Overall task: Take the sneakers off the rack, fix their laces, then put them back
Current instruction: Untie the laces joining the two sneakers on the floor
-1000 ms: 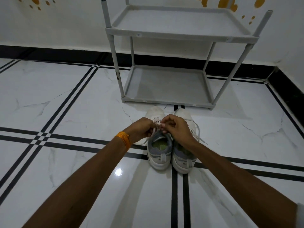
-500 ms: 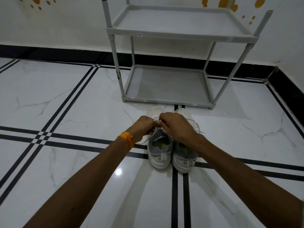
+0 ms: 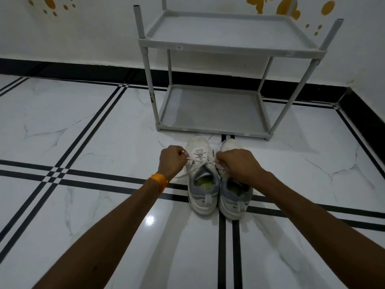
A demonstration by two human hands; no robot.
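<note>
From the head camera, the hands have drawn apart since a moment ago: half a second back they were bunched together over the tongue of the left sneaker, and now the left hand (image 3: 171, 161) sits out past that shoe's outer edge while the right hand (image 3: 237, 164) has pulled across over the front of the right sneaker (image 3: 234, 197). Each hand is curled closed, thumb and fingers pinching a strand of the white lace (image 3: 192, 171), which runs taut from both fists down to the throat of the left sneaker (image 3: 203, 184), so the shoe being worked on now lies between the two grips and slightly nearer the person than either. A loose run of lace trails down from the left hand onto the floor (image 3: 83, 205). The pair stands side by side, touching, heels towards the person and toes towards the grey rack (image 3: 229, 46), which stands just beyond them against the wall with both shelves bare. An orange band (image 3: 159, 181) circles the left wrist. The shoes themselves have not shifted on the marble tiles.
</note>
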